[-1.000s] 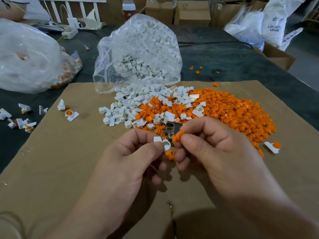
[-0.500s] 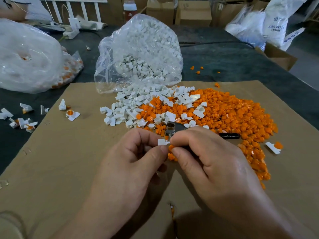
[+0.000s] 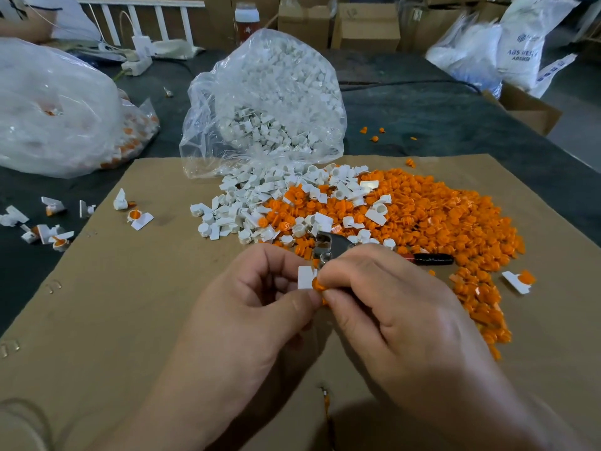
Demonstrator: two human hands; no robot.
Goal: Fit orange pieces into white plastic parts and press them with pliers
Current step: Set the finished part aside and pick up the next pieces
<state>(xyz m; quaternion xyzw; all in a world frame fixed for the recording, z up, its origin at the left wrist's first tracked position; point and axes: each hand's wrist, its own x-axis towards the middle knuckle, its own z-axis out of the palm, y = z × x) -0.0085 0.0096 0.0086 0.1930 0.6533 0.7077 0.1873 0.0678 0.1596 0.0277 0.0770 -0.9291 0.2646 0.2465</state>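
small-parts assembly bench in a warehouse-like workshop

a flat sheet of brown cardboard (image 3: 130, 320) serves as a work mat on a dark table top (image 3: 455, 118). on it lies a loose heap of small orange plastic pieces (image 3: 439, 219), mixed with small white plastic parts (image 3: 247, 196) spilling from a clear plastic bag (image 3: 260, 102) full of the same. a second bulging clear plastic bag (image 3: 55, 109) sits at the left. a few fitted white-and-orange parts (image 3: 140, 218) lie aside. brown cardboard cartons (image 3: 364, 27) and white printed sacks (image 3: 520, 50) stand behind.
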